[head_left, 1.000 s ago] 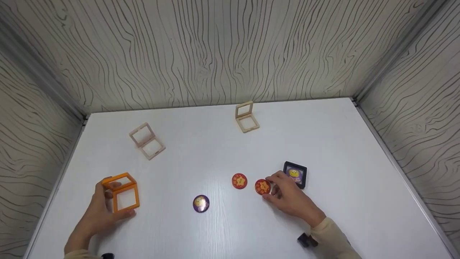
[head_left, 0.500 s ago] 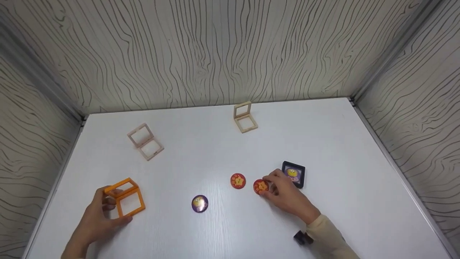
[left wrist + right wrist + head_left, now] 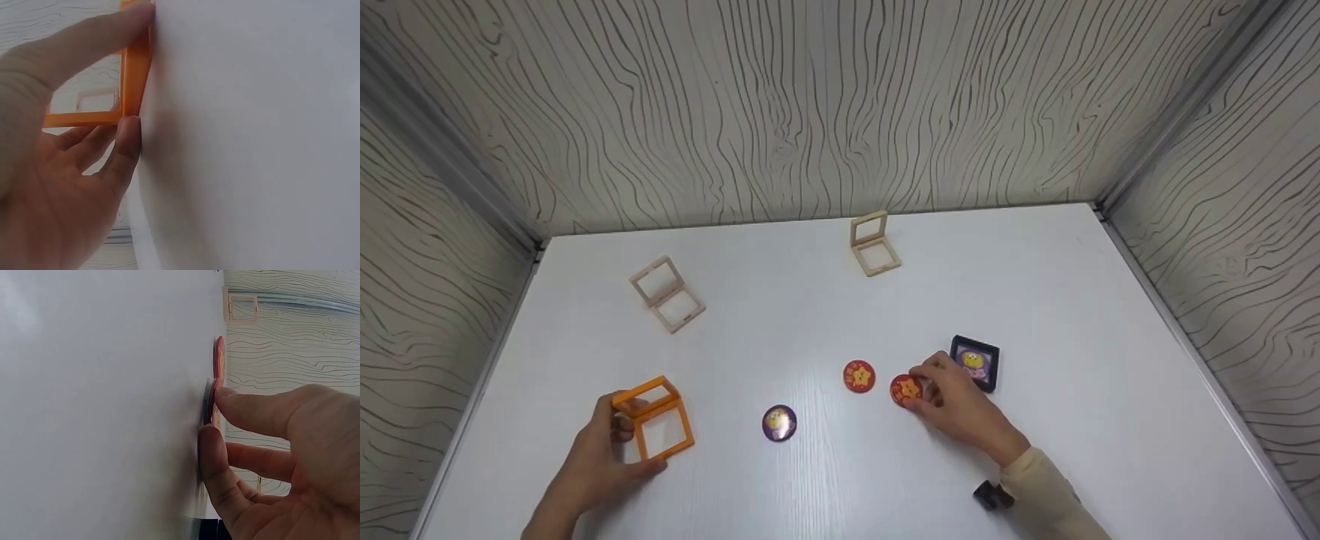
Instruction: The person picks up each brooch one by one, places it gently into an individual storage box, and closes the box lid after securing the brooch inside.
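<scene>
In the head view my left hand (image 3: 596, 469) holds an orange hinged photo frame (image 3: 686, 425), thumb at its near edge and fingers at its left side. The frame's two halves stand apart at an angle. The left wrist view has the orange frame (image 3: 135, 79) close against the white tabletop. On the right, my right hand (image 3: 964, 412) pinches a red round badge with a yellow star (image 3: 905, 390) between thumb and fingers, at the table surface. A matching red star badge (image 3: 859, 376) lies just left of it. A purple round badge (image 3: 779, 424) lies between the hands.
Beside my right hand lies a black frame (image 3: 994, 367) with a purple badge picture inside. A pale pink frame (image 3: 666, 295) stands unfolded at the back left, and a beige frame (image 3: 870, 241) at the back centre. Wood-patterned panels (image 3: 787, 112) wall in the white table (image 3: 765, 315).
My left hand has carried the orange frame to the right and slightly nearer, turning it a little. The right hand stays at the red badge with hardly any shift.
</scene>
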`<state>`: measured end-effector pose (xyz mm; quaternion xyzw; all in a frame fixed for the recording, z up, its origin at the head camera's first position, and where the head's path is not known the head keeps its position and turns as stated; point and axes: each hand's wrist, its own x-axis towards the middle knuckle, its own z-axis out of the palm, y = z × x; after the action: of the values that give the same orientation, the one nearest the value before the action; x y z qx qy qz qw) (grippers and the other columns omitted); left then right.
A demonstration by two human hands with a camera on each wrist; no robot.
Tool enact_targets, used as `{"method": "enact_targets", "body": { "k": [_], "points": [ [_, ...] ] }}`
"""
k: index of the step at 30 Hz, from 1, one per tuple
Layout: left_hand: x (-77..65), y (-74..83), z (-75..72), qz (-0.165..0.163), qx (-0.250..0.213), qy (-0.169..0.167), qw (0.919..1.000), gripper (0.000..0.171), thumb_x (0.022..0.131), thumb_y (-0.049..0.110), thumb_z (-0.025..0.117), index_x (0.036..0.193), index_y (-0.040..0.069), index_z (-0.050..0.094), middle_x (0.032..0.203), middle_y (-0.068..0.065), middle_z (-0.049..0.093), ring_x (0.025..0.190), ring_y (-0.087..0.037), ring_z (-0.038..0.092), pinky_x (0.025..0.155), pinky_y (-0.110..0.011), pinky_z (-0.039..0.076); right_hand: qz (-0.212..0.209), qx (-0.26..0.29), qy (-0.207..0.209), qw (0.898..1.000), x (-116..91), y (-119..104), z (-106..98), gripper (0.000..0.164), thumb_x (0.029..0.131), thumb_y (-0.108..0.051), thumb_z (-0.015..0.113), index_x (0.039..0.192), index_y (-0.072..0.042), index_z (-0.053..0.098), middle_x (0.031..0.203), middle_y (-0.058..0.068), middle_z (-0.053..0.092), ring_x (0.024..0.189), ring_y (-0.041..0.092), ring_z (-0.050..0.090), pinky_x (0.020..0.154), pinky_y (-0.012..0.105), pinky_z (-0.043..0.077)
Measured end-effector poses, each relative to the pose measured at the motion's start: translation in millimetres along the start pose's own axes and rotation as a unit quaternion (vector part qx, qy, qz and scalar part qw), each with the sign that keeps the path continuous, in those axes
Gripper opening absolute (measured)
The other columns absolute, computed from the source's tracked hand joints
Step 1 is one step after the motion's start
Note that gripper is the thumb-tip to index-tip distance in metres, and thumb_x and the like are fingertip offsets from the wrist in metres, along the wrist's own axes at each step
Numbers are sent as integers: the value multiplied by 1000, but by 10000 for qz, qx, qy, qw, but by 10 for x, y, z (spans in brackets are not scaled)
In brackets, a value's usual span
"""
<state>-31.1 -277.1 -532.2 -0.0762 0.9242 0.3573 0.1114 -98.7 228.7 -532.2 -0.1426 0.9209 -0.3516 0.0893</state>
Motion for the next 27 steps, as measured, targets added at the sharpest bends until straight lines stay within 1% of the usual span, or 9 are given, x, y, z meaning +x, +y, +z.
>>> {"method": "enact_targets", "body": {
  "k": [3,7,12,15,17,19,22,24,27],
  "points": [
    [-37,85,74,10,82,-24,10000,114,55,37,98,142,11,29,115,-8,58,99,-21,56,91,-40,50,62,39,-2,10000,-11,6,-1,40,86,-21,81,121,-10,67,108,-3,52,86,10,55,74,20,53],
    [-108,177,160,-35,36,-144,9999,116,53,37,98,143,13,30,112,-6,58,99,-20,56,92,-41,50,82,89,-13,9999,-19,3,-4,39,85,-19,81,120,-11,67,108,-3,52,87,11,56,73,20,53],
    [-222,296,283,-313,-53,-361,9988,116,52,37,98,145,17,32,109,-5,56,99,-21,54,90,-42,48,-62,142,-32,9999,-19,3,-15,39,84,-19,82,120,-12,67,105,-3,55,88,12,57,73,21,53],
    [-272,391,400,-492,-170,-543,9972,117,51,36,98,147,19,34,108,-3,56,97,-21,53,87,-40,48,-193,204,-28,9996,-23,21,-24,39,84,-18,82,119,-12,67,101,-3,58,87,13,58,72,22,53],
    [-293,464,486,-527,-250,-666,9961,115,52,37,98,147,21,35,108,-2,56,97,-20,52,85,-38,48,-239,255,-18,9994,-25,37,-35,38,83,-17,82,118,-13,67,98,-4,59,87,13,58,72,22,53],
    [-311,526,559,-382,-300,-752,9960,114,52,37,98,146,23,36,107,-2,54,95,-20,52,84,-37,48,-302,308,9,9991,-21,49,-44,38,83,-16,82,117,-13,67,97,-3,60,85,13,59,71,22,54],
    [-349,600,646,22,-272,-933,9953,114,53,41,98,145,22,34,104,-2,52,93,-19,51,81,-36,49,-360,324,-4,9988,-14,55,-51,38,84,-17,82,118,-13,66,96,-2,61,84,12,59,70,22,53],
    [-381,643,697,316,-285,-1113,9929,115,53,42,98,146,20,33,104,-2,52,93,-19,51,81,-35,51,-407,330,-40,9986,-7,52,-46,37,84,-19,82,118,-13,67,96,-2,62,83,12,59,69,23,53],
    [-421,723,784,660,-408,-1417,9869,116,55,44,97,147,18,31,106,-3,53,94,-19,52,83,-35,53,-363,317,-97,9988,-4,45,-32,37,85,-20,81,118,-14,67,96,-3,62,83,12,59,69,22,53]
  ]
}}
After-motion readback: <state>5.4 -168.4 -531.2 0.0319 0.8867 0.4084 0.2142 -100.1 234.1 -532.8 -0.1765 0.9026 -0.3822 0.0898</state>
